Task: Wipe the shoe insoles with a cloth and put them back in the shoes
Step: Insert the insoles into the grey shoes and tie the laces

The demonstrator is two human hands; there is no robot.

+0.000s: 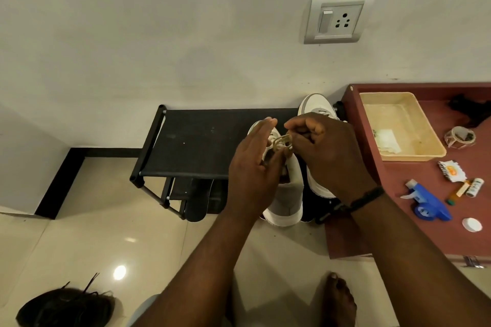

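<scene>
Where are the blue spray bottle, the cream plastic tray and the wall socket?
blue spray bottle (pixel 430 203): head view, on the blue trigger body.
cream plastic tray (pixel 435 141): head view, on its right wall.
wall socket (pixel 337 20): head view, middle of the faceplate.

Glossy floor tiles (pixel 87 223) throw back lamp glare; matt black cloth tops the metal-framed rack (pixel 202 138); the tray (pixel 398 127) looks smooth cream plastic, the table (pixel 414 210) a matt reddish wood finish.
</scene>
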